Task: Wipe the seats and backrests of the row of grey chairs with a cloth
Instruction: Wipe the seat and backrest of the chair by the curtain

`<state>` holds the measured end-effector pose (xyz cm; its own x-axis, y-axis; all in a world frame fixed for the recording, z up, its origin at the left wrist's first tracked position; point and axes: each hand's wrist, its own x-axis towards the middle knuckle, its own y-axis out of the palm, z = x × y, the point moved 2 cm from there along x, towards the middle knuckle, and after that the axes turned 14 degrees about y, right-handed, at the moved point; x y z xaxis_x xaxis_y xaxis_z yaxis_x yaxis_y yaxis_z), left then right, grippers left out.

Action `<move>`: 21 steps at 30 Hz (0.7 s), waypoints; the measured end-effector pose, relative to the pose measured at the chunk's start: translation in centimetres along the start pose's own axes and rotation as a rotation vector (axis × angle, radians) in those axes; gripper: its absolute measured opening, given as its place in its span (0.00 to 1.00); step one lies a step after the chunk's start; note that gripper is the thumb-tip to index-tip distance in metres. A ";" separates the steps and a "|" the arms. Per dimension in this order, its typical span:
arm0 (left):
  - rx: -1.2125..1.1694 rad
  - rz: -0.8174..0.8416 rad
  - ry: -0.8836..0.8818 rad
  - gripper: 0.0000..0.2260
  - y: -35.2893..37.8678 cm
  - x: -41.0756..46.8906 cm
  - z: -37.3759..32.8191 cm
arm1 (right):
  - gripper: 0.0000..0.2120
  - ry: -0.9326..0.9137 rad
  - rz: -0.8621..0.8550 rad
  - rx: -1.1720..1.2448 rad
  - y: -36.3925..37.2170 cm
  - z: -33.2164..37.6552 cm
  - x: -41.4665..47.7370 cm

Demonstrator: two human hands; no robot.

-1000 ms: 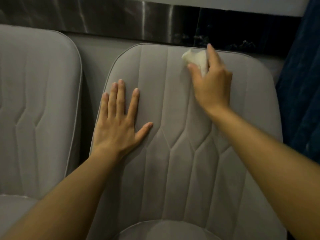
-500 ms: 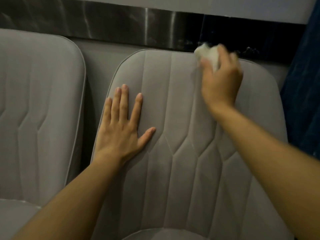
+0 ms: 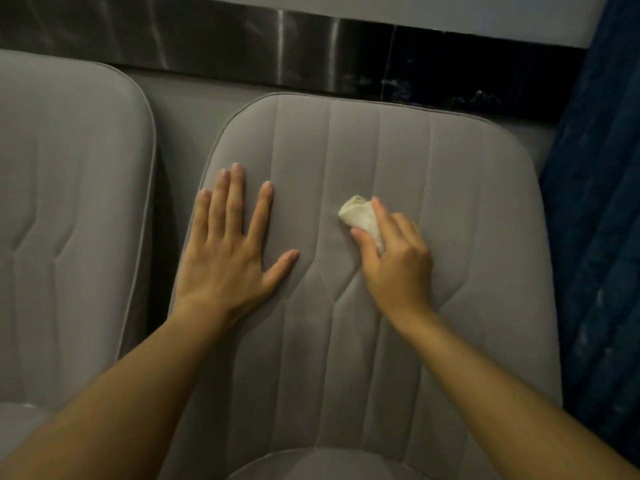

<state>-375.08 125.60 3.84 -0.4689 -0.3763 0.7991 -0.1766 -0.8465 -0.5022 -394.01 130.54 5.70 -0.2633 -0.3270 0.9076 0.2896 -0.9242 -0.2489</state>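
A grey quilted chair backrest (image 3: 450, 188) fills the middle of the view, with the rim of its seat (image 3: 311, 462) at the bottom. My left hand (image 3: 232, 251) lies flat on the backrest's left side, fingers spread. My right hand (image 3: 394, 258) grips a bunched white cloth (image 3: 360, 216) and presses it against the middle of the backrest. A second grey chair (image 3: 69, 220) stands to the left, separated by a dark gap.
Behind the chairs runs a dark glossy wall band (image 3: 242, 50) under a pale strip. A dark blue quilted surface (image 3: 599, 237) borders the chair on the right.
My right hand has carried the cloth down from the backrest's top edge to its middle. My left hand has stayed flat in the same spot.
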 end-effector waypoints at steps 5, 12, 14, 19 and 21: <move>0.008 -0.005 0.005 0.37 0.2 0.1 -0.2 | 0.19 0.031 -0.168 0.039 -1.7 0.3 4.0; 0.009 -0.025 0.011 0.37 0.5 -0.1 -0.2 | 0.17 0.060 -0.139 -0.033 1.5 -1.5 -4.9; 0.011 -0.029 0.015 0.37 0.6 -0.5 -0.3 | 0.17 0.044 -0.101 -0.041 2.0 -2.0 -8.7; 0.003 -0.033 0.029 0.37 0.6 -1.1 -0.7 | 0.17 0.083 -0.006 0.039 1.2 -2.0 -9.5; 0.016 -0.035 0.029 0.37 0.6 -1.1 -0.7 | 0.17 0.119 -0.033 0.112 0.6 -1.3 -8.1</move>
<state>-375.30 125.74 2.39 -0.4877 -0.3353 0.8061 -0.1793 -0.8652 -0.4683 -392.87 132.38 -2.19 -0.3792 -0.3241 0.8667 0.3779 -0.9092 -0.1747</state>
